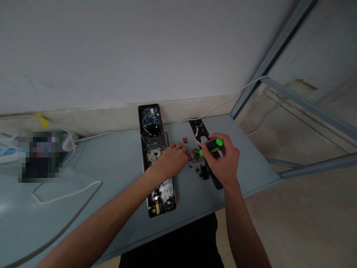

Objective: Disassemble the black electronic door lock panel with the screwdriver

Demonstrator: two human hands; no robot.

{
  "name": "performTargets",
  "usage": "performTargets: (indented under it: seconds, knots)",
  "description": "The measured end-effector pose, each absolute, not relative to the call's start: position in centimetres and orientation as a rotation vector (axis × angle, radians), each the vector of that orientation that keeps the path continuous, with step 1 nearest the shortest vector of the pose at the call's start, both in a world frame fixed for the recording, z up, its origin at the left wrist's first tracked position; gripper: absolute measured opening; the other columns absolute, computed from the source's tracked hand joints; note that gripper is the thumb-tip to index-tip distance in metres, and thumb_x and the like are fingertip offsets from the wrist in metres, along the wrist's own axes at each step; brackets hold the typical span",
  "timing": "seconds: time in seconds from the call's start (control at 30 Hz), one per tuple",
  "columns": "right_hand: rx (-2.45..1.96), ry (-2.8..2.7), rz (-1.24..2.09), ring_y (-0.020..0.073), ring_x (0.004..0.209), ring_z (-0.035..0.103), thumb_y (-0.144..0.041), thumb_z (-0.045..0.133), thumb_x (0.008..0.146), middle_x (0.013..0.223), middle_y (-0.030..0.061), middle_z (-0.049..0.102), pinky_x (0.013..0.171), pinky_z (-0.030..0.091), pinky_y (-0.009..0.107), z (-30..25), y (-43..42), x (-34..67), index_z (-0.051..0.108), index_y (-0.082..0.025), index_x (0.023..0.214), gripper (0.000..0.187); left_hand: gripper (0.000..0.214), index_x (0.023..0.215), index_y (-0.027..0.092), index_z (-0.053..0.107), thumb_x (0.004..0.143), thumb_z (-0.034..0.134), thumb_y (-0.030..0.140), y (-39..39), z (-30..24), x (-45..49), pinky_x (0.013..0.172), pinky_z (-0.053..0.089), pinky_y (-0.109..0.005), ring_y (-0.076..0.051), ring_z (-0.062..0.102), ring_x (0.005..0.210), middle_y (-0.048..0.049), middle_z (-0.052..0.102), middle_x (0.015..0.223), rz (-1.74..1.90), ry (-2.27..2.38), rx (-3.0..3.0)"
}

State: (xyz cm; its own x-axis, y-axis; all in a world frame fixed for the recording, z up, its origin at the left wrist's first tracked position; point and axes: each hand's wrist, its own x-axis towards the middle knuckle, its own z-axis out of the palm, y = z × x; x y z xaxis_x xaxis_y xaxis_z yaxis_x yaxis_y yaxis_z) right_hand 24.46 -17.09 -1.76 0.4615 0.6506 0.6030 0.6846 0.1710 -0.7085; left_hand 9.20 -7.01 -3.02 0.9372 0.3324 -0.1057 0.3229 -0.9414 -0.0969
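In the head view my right hand [227, 158] is closed around the handle of a green and black screwdriver [214, 146]. The screwdriver slants down to the left, towards a small metal part [196, 155] on the table; its tip is too small to make out. Curled fingers of my left hand [175, 160] are at the left edge of that part and seem to steady it. Beneath my left wrist lies a long black door-lock housing [164, 201], open side up, with a circuit board, a round metal piece and a brass cylinder inside.
Right of the housing, a long black plate [199, 126] lies partly under my right hand. Near it are a black bracket [204, 172], a small copper-coloured piece [185, 140] and tiny dark parts. A white cable [67, 198] crosses the grey table [117, 160]; a wall stands behind.
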Motion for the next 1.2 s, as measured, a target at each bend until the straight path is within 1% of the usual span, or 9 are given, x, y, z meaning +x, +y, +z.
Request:
performTargets:
  seconds: [0.2, 0.3, 0.4, 0.6, 0.73, 0.87, 0.97, 1.1, 1.2]
  knots:
    - [-1.534, -1.227, -0.031, 0.017, 0.075, 0.075, -0.031, 0.075, 0.084, 0.086, 0.0001, 0.076, 0.066, 0.059, 0.027, -2.1, -17.0, 24.7, 0.065, -0.024, 0.101, 0.021, 0.028, 0.116, 0.021, 0.077, 0.096, 0.059, 0.012, -6.8, -3.2, 9.3, 0.083, 0.049, -0.04, -0.03, 0.065, 0.104, -0.0134, 0.07, 0.111, 0.18, -0.508, -3.018]
    - [-1.546, -1.231, -0.034, 0.0177, 0.078, 0.075, -0.032, 0.074, 0.084, 0.089, 0.001, 0.075, 0.067, 0.06, 0.028, -2.3, -17.0, 24.8, 0.065, -0.024, 0.101, 0.021, 0.025, 0.109, 0.019, 0.078, 0.097, 0.058, 0.012, -6.8, -3.2, 9.3, 0.084, 0.048, -0.04, -0.029, 0.064, 0.103, -0.0137, 0.07, 0.11, 0.183, -0.489, -3.012]
    - [-1.549, -1.232, -0.023, 0.0174, 0.077, 0.075, -0.032, 0.074, 0.084, 0.087, 0.0004, 0.075, 0.068, 0.06, 0.028, -2.4, -17.0, 24.8, 0.065, -0.024, 0.102, 0.021, 0.022, 0.103, 0.019, 0.079, 0.096, 0.059, 0.013, -6.8, -3.1, 9.3, 0.084, 0.048, -0.039, -0.029, 0.064, 0.104, -0.0134, 0.07, 0.109, 0.197, -0.493, -3.016]
    - [-1.547, -1.237, -0.013, 0.0165, 0.07, 0.073, -0.033, 0.073, 0.085, 0.083, -0.0009, 0.075, 0.065, 0.059, 0.027, -2.3, -17.0, 24.8, 0.065, -0.024, 0.102, 0.021, 0.023, 0.107, 0.019, 0.079, 0.095, 0.061, 0.012, -7.0, -2.5, 9.3, 0.086, 0.05, -0.042, -0.032, 0.064, 0.109, -0.0146, 0.07, 0.111, 0.234, -0.499, -3.034]
    - [-1.533, -1.241, -0.055, 0.0171, 0.075, 0.074, -0.034, 0.073, 0.085, 0.087, 0.0001, 0.075, 0.067, 0.06, 0.028, -2.2, -17.0, 25.0, 0.065, -0.024, 0.102, 0.021, 0.023, 0.103, 0.017, 0.079, 0.096, 0.058, 0.01, -7.0, -2.4, 9.3, 0.086, 0.052, -0.044, -0.033, 0.064, 0.107, -0.0155, 0.07, 0.109, 0.223, -0.486, -3.049]
    - [-1.516, -1.227, -0.066, 0.0167, 0.074, 0.073, -0.032, 0.074, 0.084, 0.086, -0.0004, 0.074, 0.062, 0.058, 0.027, -1.7, -16.9, 25.1, 0.066, -0.024, 0.103, 0.022, 0.021, 0.096, 0.015, 0.079, 0.094, 0.059, 0.009, -6.9, -2.8, 9.3, 0.086, 0.052, -0.044, -0.033, 0.064, 0.108, -0.0153, 0.07, 0.107, 0.186, -0.473, -3.052]
    - [-1.5, -1.238, -0.091, 0.0163, 0.072, 0.072, -0.031, 0.074, 0.085, 0.086, -0.0008, 0.074, 0.062, 0.058, 0.028, -0.8, -16.7, 25.0, 0.065, -0.025, 0.104, 0.022, 0.02, 0.1, 0.015, 0.078, 0.094, 0.059, 0.01, -6.8, -2.6, 9.1, 0.089, 0.052, -0.043, -0.032, 0.064, 0.109, -0.0151, 0.07, 0.11, 0.121, -0.472, -3.05]
    - [-1.443, -1.27, -0.121, 0.0159, 0.07, 0.071, -0.03, 0.073, 0.085, 0.084, -0.002, 0.073, 0.064, 0.058, 0.029, 1.2, -15.8, 24.5, 0.064, -0.025, 0.104, 0.021, 0.022, 0.114, 0.016, 0.075, 0.095, 0.066, 0.018, -6.3, -1.3, 8.4, 0.093, 0.053, -0.042, -0.029, 0.066, 0.107, -0.0131, 0.071, 0.112, -0.03, -0.552, -3.11]
    - [-1.372, -1.299, -0.143, 0.016, 0.072, 0.071, -0.029, 0.074, 0.085, 0.085, -0.0019, 0.072, 0.064, 0.058, 0.03, 3.1, -14.6, 23.8, 0.064, -0.026, 0.104, 0.022, 0.019, 0.109, 0.016, 0.076, 0.093, 0.073, 0.026, -5.4, -0.1, 7.3, 0.093, 0.053, -0.041, -0.028, 0.066, 0.104, -0.0098, 0.072, 0.106, -0.127, -0.598, -3.148]
